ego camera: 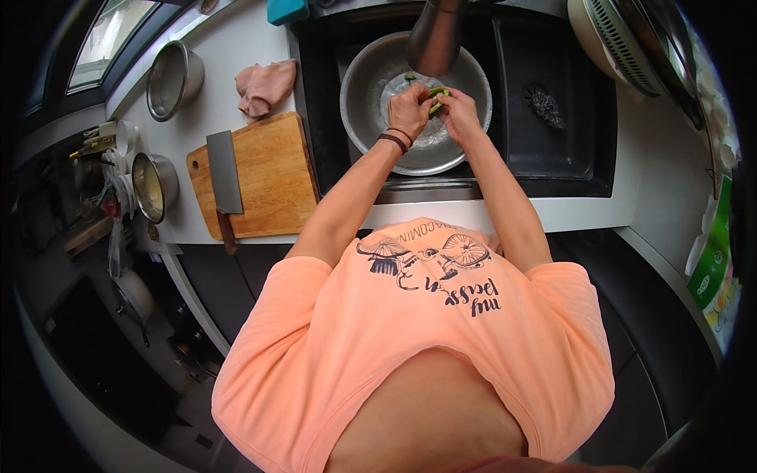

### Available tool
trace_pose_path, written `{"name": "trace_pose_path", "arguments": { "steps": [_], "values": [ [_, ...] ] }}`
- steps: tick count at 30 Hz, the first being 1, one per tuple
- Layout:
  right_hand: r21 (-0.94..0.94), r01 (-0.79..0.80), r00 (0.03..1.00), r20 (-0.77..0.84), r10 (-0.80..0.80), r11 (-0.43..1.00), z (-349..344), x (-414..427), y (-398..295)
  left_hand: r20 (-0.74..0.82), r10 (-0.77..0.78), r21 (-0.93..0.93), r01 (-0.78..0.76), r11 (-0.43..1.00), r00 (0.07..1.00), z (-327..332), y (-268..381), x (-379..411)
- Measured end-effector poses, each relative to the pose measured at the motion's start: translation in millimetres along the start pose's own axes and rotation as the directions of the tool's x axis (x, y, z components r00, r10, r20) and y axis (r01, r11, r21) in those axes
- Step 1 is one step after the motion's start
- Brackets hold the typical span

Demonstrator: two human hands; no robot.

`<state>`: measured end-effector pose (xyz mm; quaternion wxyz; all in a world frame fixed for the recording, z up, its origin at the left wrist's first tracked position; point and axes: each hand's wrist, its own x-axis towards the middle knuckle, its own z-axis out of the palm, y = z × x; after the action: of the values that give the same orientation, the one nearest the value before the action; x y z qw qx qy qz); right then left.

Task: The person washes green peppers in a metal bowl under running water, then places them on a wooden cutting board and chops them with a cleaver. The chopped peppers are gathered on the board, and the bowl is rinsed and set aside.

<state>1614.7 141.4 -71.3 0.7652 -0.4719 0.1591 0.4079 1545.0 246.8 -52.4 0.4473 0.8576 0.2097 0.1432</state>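
Observation:
Both my hands are over a large metal basin (359,112) in the black sink. Between them is a split green pepper (438,93), its pale inside partly showing. My left hand (409,107) pinches one side of it with bent fingers. My right hand (461,116) grips the other side, thumb and fingers close to the left fingertips. Water (430,139) lies in the bottom of the basin. A small green piece (410,75) sits near the far side, just beyond my left hand. The dark faucet (436,38) hangs over the basin's far part and hides some of it.
Left of the sink, a cleaver (225,171) rests on a wooden cutting board (272,177), its handle over the counter's front edge. Nearby are a pink cloth (266,88) and metal bowls (175,80). A steel wool scrubber (547,109) lies in the right sink compartment.

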Motion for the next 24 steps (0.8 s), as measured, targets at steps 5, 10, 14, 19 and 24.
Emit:
{"name": "trace_pose_path", "arguments": {
  "steps": [5, 10, 14, 19, 24],
  "values": [
    [-0.051, 0.025, 0.999, 0.028, -0.024, 0.998, 2, 2, -1, -0.118, 0.240, 0.068, -0.233, 0.970, 0.964, 13, -10, -4],
    [-0.046, -0.023, 0.996, 0.089, 0.027, 0.999, -1, 1, -3, -0.011, 0.261, 0.133, -0.258, 0.957, 0.965, 11, -27, 3],
    [0.019, 0.014, 0.998, -0.060, -0.013, 1.000, -4, 5, -4, -0.007, 0.069, 0.109, -0.068, 0.992, 0.998, -1, -18, 10],
    [-0.112, 0.089, 0.942, -0.313, -0.120, 0.990, -17, 23, -6, -0.013, -0.133, 0.111, 0.133, 0.985, 0.991, -12, -29, 5],
    [-0.241, 0.186, 0.901, -0.344, -0.263, 0.953, -28, 36, 9, -0.067, 0.053, 0.038, -0.051, 0.998, 0.996, -7, -6, -3]
  ]
}}
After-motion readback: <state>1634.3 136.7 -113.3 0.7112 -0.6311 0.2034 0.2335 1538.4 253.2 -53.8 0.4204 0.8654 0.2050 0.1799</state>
